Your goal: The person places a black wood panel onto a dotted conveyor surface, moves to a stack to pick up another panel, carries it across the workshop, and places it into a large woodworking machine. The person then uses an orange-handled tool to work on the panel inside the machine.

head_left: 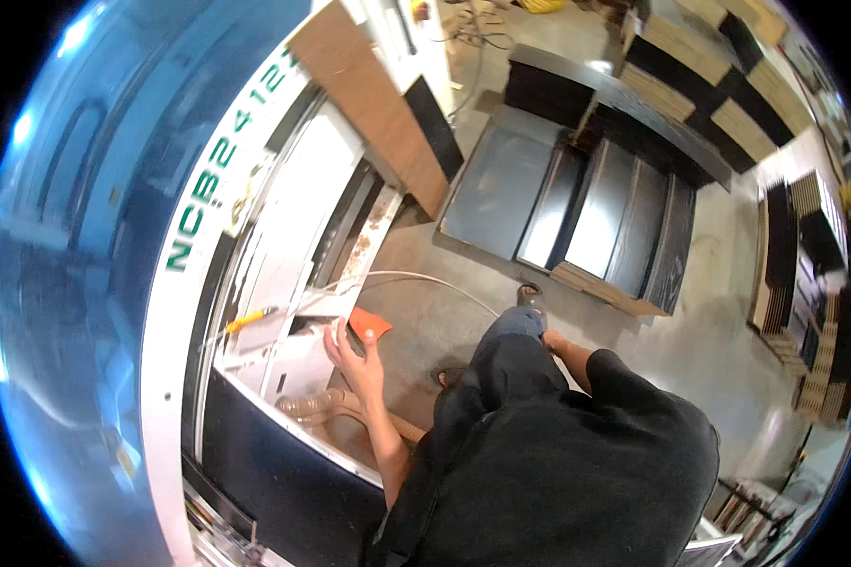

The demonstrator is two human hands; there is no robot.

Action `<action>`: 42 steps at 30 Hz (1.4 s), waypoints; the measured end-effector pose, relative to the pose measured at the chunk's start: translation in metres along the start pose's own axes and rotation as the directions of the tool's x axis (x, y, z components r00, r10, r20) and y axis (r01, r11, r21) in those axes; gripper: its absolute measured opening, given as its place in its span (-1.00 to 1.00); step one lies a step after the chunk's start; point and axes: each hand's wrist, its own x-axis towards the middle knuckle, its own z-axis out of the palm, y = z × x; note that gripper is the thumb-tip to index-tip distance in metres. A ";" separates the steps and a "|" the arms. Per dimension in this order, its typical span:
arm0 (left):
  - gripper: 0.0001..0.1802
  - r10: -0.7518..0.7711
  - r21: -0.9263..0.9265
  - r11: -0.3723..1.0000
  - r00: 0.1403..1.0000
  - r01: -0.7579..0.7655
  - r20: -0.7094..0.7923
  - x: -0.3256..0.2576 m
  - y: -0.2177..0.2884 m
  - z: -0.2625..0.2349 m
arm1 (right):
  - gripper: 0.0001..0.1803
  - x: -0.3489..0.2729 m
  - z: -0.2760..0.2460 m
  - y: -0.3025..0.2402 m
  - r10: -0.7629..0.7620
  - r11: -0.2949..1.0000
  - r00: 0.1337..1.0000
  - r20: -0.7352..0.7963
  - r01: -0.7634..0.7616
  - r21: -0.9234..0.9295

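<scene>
Orange flat plastic piece (pixel 369 324), wedge-shaped with a pointed lower tip, sits at the open front of a large white-framed machine (pixel 175 312), just above and beside the fingertips of the left hand (pixel 355 364). That hand is raised with the palm turned toward the machine and the fingers spread fairly wide; its fingertips reach a thin white panel edge (pixel 336 331) next to the orange piece, and whether they actually pinch either one cannot be told from this view. The left forearm runs down from the hand toward the person's black shirt (pixel 558 472). The right hand (pixel 550 340) hangs low beside the dark trouser leg (pixel 506 354), mostly hidden, so its opening cannot be told; it appears to hold nothing. Inside the machine opening a yellow-handled tool (pixel 248 321) lies on a pale surface, well to the left of the orange piece. A ribbed translucent hose (pixel 317 404) curls just below the left hand, and a thin white cable (pixel 425 279) arcs over the grey concrete floor (pixel 444 321). A brown board (pixel 373 99) leans against the machine higher up. Dark flat panels (pixel 577 203) lie stacked on the floor beyond the person's shoe (pixel 529 296)
</scene>
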 end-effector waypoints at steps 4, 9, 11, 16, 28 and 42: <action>-0.30 -0.015 -0.076 0.996 0.928 0.047 0.371 0.005 0.023 0.070 | -0.61 0.062 -0.029 0.090 -0.235 0.914 0.970 -0.058 0.200 -0.353; -0.32 -0.077 0.105 0.994 0.738 0.009 0.670 -0.029 0.032 0.159 | -0.67 0.067 -0.117 0.101 -0.133 0.977 0.980 -0.146 0.154 0.149; -0.32 -0.157 0.071 0.986 0.666 0.153 0.729 -0.036 0.071 0.187 | -0.66 0.091 -0.144 0.101 -0.374 0.927 0.894 -0.247 0.358 -0.111; -0.32 -0.161 0.081 0.964 0.315 0.251 0.935 -0.029 0.149 0.249 | -0.56 0.096 -0.186 0.083 0.113 0.610 0.956 -0.271 0.148 0.778; -0.41 -0.206 0.180 0.915 0.037 0.360 0.978 -0.058 0.012 0.484 | -0.35 0.124 -0.171 0.106 0.215 0.136 0.966 0.143 -0.175 0.975; -0.01 -0.057 0.046 0.942 0.023 0.333 0.998 -0.048 0.077 0.769 | -0.03 0.295 -0.149 0.106 0.483 -0.741 0.872 0.075 0.362 0.565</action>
